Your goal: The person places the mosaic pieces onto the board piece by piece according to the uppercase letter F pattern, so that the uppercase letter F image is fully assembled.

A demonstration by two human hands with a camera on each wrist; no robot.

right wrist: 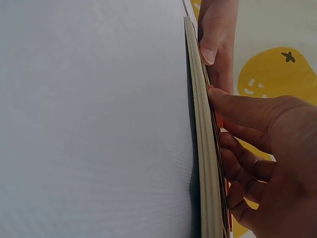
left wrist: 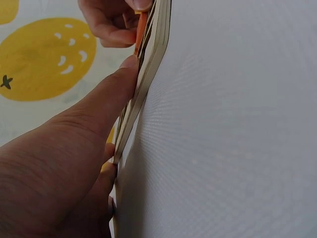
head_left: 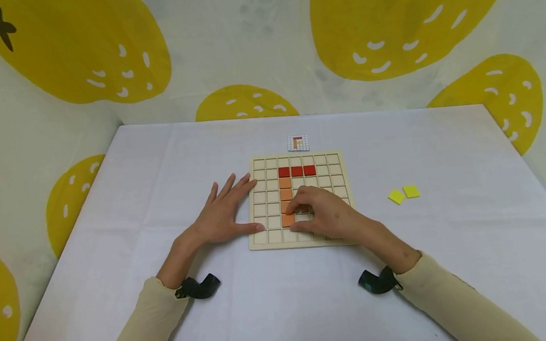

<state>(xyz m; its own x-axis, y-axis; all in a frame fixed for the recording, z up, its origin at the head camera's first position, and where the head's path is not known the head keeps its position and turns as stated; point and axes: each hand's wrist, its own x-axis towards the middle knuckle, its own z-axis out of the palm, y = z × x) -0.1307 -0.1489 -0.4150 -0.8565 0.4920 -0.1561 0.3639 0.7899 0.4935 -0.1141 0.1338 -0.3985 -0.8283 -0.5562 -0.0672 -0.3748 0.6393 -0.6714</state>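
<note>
A wooden grid board (head_left: 280, 245) lies flat on the white table. Three red tiles (head_left: 296, 171) form a row in its upper part, and orange tiles (head_left: 284, 183) run down the column under the leftmost red one. My right hand (head_left: 328, 213) pinches the lowest orange tile (head_left: 288, 221) between thumb and forefinger, low on the board. Its other fingers are curled and partly cover the squares to the right. At the board's left edge rests my left hand (head_left: 220, 216), fingers spread and thumb reaching onto the squares.
Just behind the board lies a small printed pattern card (head_left: 298, 143). Two loose yellow tiles, one tilted (head_left: 396, 197) and one straighter (head_left: 410, 192), lie to the right. Fabric with yellow fruit prints (head_left: 247, 103) hangs behind the table's far edge.
</note>
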